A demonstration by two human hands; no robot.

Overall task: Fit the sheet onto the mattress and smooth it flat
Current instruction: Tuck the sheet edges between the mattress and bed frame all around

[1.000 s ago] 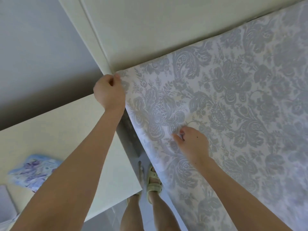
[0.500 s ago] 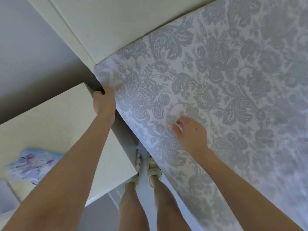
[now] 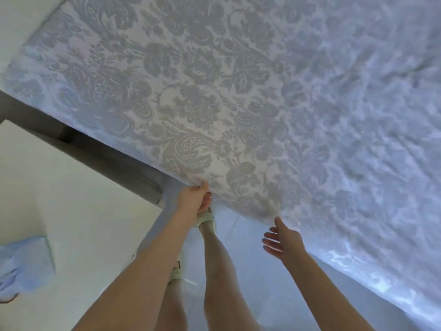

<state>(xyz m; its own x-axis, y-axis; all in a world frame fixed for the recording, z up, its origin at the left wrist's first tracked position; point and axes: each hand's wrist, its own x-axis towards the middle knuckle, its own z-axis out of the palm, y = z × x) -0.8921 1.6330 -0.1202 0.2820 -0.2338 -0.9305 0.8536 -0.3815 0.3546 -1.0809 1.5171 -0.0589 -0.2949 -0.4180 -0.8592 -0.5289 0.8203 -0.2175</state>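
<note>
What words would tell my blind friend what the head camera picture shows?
A person's left hand grips the near edge of a big grey flowered sheet, while the right hand is open just beside that edge. Below are bare legs in pale sandals, with a white table on the left.

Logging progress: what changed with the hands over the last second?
Left hand moved from the sheet corner along the side and grips its edge. Right hand lifted off the top, now open beside the edge. The sheet stays spread out.
</note>
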